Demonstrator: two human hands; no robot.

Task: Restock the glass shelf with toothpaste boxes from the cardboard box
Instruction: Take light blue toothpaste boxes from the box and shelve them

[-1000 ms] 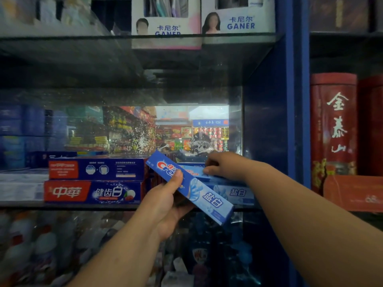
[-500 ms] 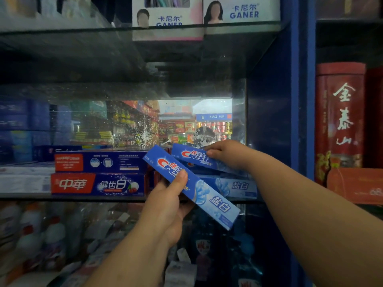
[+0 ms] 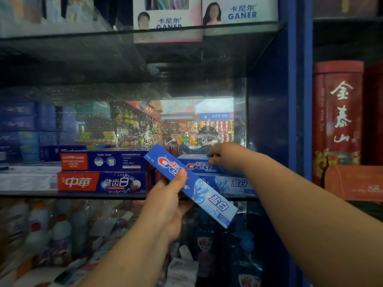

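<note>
My left hand (image 3: 167, 206) grips a blue Crest toothpaste box (image 3: 209, 198), tilted down to the right in front of the glass shelf (image 3: 93, 195). My right hand (image 3: 224, 155) holds a second Crest box (image 3: 196, 165) by its right end, lying flat on top of another blue Crest box (image 3: 234, 184) at the shelf's right side. Two red-and-blue toothpaste boxes (image 3: 101, 182) are stacked to the left. The cardboard box is out of view.
A mirror back panel (image 3: 186, 121) reflects the shop. Above is a glass shelf with white Ganer boxes (image 3: 240, 11). A blue upright (image 3: 298, 100) bounds the shelf on the right, with red tins (image 3: 337, 112) beyond. Bottles (image 3: 60, 235) crowd the lower shelf.
My right hand has laid its Crest box flat on the stack, level now where it was tilted. The left hand keeps its tilted box in about the same place.
</note>
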